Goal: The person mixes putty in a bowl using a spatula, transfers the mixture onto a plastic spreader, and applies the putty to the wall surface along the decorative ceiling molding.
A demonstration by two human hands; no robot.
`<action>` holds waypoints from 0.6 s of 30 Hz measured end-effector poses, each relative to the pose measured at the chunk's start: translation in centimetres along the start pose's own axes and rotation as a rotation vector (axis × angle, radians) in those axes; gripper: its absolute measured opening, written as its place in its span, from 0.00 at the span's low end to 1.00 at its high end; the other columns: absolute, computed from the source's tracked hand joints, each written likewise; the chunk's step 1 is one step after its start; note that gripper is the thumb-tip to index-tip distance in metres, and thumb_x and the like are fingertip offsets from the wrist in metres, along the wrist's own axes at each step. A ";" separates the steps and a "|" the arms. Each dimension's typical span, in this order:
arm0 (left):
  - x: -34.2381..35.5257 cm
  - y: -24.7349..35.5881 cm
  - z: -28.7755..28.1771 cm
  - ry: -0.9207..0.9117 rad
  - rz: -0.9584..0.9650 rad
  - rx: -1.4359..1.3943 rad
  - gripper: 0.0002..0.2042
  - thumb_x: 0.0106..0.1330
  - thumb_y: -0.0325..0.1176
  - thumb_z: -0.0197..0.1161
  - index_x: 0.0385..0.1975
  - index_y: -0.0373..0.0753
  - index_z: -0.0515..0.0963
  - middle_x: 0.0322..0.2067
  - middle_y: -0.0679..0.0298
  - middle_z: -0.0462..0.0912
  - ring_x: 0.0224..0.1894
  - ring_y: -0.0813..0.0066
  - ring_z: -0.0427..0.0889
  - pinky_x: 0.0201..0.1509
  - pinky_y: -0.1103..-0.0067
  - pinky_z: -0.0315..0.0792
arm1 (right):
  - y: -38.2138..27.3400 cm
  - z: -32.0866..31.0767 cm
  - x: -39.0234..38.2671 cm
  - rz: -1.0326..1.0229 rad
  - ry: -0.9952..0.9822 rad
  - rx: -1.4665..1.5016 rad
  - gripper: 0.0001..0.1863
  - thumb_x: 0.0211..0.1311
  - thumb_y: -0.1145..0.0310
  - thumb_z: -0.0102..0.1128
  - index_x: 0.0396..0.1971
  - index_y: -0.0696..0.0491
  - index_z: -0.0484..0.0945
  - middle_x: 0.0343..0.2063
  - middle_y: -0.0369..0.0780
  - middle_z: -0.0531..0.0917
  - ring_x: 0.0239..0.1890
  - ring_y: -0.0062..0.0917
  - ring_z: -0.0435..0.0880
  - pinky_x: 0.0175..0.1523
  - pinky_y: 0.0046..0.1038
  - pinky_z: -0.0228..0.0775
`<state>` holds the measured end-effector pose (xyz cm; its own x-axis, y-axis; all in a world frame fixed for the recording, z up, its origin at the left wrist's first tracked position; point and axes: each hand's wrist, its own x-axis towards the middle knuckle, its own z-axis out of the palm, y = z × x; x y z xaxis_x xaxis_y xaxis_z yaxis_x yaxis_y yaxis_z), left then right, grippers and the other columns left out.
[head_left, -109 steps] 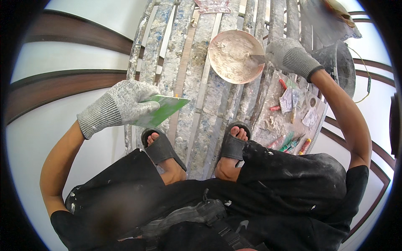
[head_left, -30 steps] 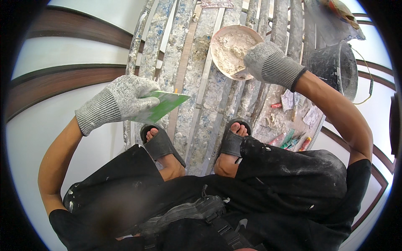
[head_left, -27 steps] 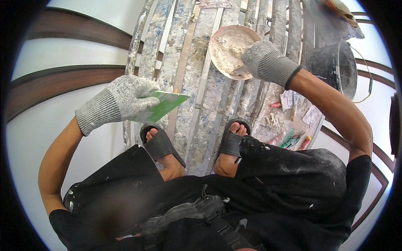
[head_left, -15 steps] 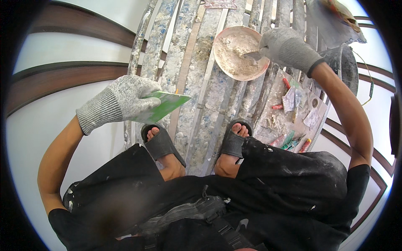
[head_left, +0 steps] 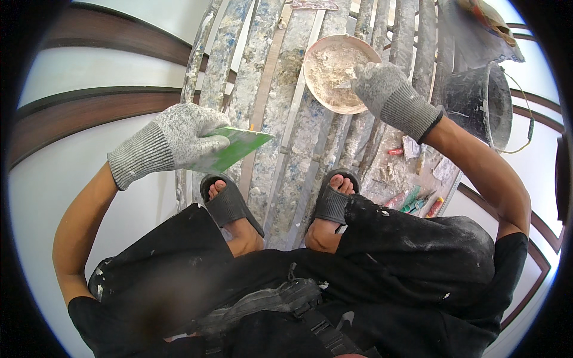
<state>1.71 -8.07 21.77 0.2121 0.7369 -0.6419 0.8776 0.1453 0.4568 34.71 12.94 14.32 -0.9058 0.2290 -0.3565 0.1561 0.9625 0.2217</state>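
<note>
Bowl of pale putty sits on the splattered planks, roughly half full. Right hand, gloved, fingers closed on a small blade dipping into it. Left hand grips a green trowel, seemingly unloaded. Judgement: loading stage, nothing spread.

My left hand, in a speckled grey knit glove, held a bright green scraper. My right hand wore the same grey, upper right of the frame, at a pinkish bowl of pale beige putty. My sandals were dark grey, the planks splattered white and blue.
</note>
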 end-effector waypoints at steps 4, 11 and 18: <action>0.4 -0.1 0.2 0.033 0.074 0.057 0.19 0.71 0.47 0.62 0.44 0.35 0.83 0.35 0.48 0.86 0.39 0.53 0.87 0.51 0.64 0.80 | 0.7 -0.9 0.5 0.004 -0.168 0.089 0.12 0.66 0.70 0.63 0.47 0.55 0.85 0.38 0.46 0.88 0.38 0.36 0.91 0.41 0.39 0.86; 0.5 -0.3 0.4 0.043 0.082 0.043 0.19 0.71 0.47 0.62 0.42 0.34 0.82 0.33 0.47 0.85 0.39 0.52 0.87 0.51 0.63 0.80 | -0.4 -1.4 2.6 -0.067 -0.195 0.065 0.12 0.65 0.71 0.62 0.47 0.54 0.85 0.40 0.48 0.87 0.46 0.37 0.90 0.49 0.39 0.84; 0.3 0.7 -0.3 0.077 0.115 0.071 0.19 0.72 0.48 0.61 0.42 0.35 0.83 0.34 0.47 0.85 0.41 0.52 0.87 0.52 0.63 0.80 | -3.1 1.5 1.3 -0.098 -0.143 -0.018 0.12 0.63 0.72 0.62 0.43 0.61 0.84 0.38 0.44 0.85 0.42 0.33 0.87 0.50 0.36 0.82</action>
<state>2.28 -7.55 22.05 0.2817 0.7947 -0.5377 0.8784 0.0120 0.4778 33.64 10.51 11.76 -0.8509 0.1540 -0.5022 0.0616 0.9787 0.1957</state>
